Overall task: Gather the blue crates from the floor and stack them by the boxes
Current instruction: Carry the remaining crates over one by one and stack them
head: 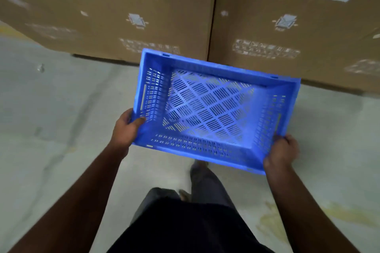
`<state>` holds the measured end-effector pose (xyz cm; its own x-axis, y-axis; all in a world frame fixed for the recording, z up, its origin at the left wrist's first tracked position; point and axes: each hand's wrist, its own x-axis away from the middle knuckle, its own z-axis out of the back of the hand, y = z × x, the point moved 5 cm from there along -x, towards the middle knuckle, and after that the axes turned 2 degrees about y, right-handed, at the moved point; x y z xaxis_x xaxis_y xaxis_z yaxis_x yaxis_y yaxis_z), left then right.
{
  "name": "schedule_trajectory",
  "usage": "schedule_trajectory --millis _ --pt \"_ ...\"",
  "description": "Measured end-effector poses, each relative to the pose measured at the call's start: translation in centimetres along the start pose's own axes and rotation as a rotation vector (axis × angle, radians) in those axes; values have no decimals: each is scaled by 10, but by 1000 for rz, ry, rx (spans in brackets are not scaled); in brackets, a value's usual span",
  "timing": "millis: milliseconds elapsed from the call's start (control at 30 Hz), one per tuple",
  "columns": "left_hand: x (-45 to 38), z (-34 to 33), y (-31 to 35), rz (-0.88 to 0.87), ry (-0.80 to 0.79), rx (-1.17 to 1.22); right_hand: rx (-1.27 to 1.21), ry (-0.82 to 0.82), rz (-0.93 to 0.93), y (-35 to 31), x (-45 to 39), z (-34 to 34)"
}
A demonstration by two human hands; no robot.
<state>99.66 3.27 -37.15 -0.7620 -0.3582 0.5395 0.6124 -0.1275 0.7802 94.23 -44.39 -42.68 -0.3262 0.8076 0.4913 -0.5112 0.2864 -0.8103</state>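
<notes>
An empty blue crate (209, 109) with slotted walls and a lattice floor hangs in the air in front of me, its open top facing up. My left hand (126, 127) grips its near left corner, thumb over the rim. My right hand (280, 153) grips the near right corner. The crate's far edge is close to two large cardboard boxes, one on the left (102, 16) and one on the right (298, 26), standing side by side on the floor.
Pale concrete floor (51, 119) spreads to the left and right of me. My legs and a foot (197, 170) show below the crate. A yellowish stain (273, 222) marks the floor at the lower right.
</notes>
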Motion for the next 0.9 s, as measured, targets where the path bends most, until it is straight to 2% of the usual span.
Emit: schedule_trajectory --millis 100,233,333,533,700,900 --pt "-65 -32 -1 25 -29 -14 -3 98 -12 17 -34 -43" --pt "-156 -70 -44 37 -104 -126 27 128 -26 58 -88 -96" --pt "-212 -96 -79 38 -63 -199 22 148 -91 105 -132 -131" --pt "-298 -120 -116 2 73 -224 6 -37 -186 163 -179 -194" --pt "-334 -148 -132 24 -31 -313 20 -29 -172 187 -219 -210" --pt "-359 -145 -149 -1 -10 -457 234 -80 -96 191 -238 -229"
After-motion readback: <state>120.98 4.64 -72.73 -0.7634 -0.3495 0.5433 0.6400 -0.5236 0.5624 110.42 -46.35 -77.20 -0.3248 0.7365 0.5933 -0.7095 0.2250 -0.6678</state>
